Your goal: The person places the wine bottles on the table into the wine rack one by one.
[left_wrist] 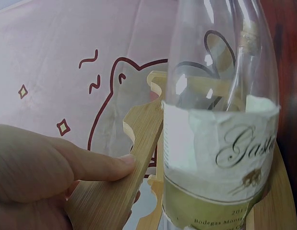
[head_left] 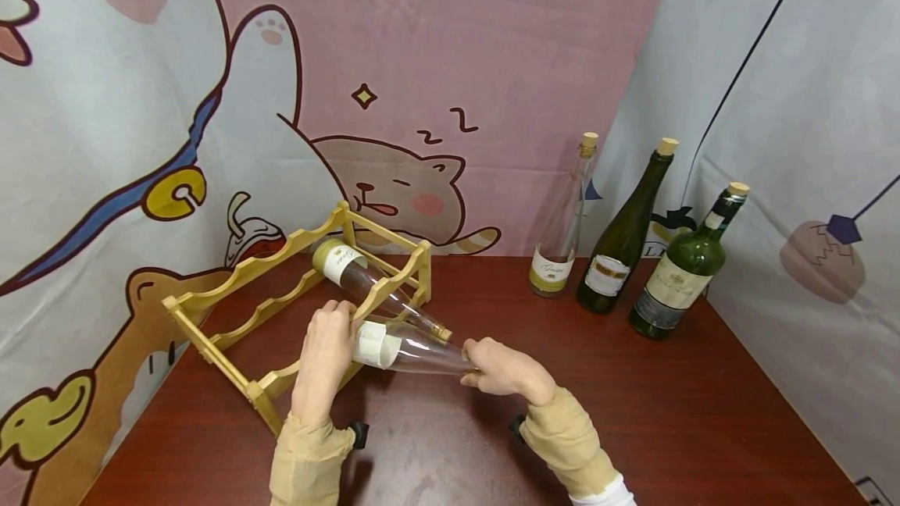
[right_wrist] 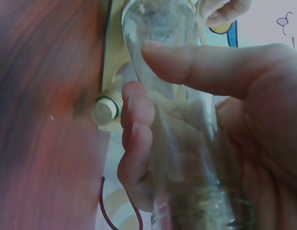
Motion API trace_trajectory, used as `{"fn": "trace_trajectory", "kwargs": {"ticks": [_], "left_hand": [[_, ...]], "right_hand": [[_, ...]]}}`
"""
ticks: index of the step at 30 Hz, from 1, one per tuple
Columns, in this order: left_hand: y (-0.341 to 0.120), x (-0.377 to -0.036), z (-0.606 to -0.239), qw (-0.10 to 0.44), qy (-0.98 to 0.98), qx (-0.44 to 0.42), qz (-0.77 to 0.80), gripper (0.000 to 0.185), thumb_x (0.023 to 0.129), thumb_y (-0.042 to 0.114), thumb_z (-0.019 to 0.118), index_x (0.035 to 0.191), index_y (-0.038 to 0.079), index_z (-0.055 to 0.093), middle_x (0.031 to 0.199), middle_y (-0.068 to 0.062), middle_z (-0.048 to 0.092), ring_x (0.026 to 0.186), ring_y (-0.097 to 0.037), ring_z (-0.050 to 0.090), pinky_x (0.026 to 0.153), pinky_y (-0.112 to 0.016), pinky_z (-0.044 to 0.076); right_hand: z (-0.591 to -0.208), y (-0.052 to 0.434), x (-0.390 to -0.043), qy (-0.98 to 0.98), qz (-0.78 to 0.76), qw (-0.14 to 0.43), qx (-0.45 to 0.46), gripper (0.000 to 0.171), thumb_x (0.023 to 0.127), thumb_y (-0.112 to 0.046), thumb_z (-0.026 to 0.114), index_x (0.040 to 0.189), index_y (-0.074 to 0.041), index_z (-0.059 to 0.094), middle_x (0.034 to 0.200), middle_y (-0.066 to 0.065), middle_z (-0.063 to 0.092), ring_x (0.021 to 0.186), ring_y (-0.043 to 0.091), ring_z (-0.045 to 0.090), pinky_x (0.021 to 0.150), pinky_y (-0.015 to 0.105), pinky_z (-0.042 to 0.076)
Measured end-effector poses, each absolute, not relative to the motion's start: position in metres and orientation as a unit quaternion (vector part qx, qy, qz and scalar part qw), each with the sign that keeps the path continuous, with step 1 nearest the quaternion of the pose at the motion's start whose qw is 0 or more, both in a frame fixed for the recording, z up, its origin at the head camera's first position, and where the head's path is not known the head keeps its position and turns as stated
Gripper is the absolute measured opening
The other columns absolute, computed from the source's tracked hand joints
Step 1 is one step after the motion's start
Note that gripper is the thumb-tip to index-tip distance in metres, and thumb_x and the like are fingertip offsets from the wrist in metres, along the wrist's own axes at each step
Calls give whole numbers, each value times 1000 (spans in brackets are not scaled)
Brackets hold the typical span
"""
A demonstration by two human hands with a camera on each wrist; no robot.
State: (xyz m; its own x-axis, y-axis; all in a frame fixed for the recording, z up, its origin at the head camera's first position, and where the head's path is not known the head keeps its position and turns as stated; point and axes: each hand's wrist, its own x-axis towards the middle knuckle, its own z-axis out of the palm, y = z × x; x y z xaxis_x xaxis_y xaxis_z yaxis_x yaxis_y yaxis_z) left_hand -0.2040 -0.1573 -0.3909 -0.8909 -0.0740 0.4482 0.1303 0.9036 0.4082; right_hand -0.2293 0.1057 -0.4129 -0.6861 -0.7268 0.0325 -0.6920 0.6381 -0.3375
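Observation:
My left hand (head_left: pixel 326 354) grips the top front rail of a light wooden bottle rack (head_left: pixel 423 256); the left wrist view shows the thumb lying along that rail (left_wrist: pixel 117 191). My right hand (head_left: pixel 509 369) holds a clear glass bottle (head_left: pixel 429 354) around its neck. This bottle slants, neck toward the right, its labelled end at the rack's front; the base is hidden. In the right wrist view, fingers curl around the glass, with a cork (right_wrist: pixel 201 208) at the near end. Another clear bottle (head_left: pixel 344 262) lies in the rack beside it, its corked neck sticking out front.
At the back right stand three corked bottles: a clear one (head_left: pixel 551 268), a dark green one (head_left: pixel 608 276) and a green one (head_left: pixel 671 287). The reddish-brown table (head_left: pixel 450 451) meets a cartoon-printed cloth (head_left: pixel 548 45) behind and at both sides.

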Motion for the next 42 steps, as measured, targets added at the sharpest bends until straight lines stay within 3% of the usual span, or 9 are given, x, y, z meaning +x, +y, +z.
{"fn": "trace_trajectory", "kwargs": {"ticks": [21, 42], "left_hand": [[-158, -206, -393, 253, -945, -29, -205, 10, 78, -4, 67, 87, -6, 65, 81, -21, 63, 77, -42, 60, 69, -50, 49], [-158, -205, -392, 244, -946, -21, -213, 9, 79, -2, 67, 88, -6, 65, 83, -20, 62, 79, -41, 60, 69, -51, 49]], "right_hand": [[-432, 76, -219, 908, -203, 15, -365, 24, 80, -14, 71, 77, -5, 49, 62, -3, 46, 55, 6, 43, 50, 21, 38], [-447, 52, -213, 920, -249, 39, -299, 24, 84, -21, 68, 77, -7, 49, 63, -8, 38, 53, 3, 38, 48, 19, 37]]}}
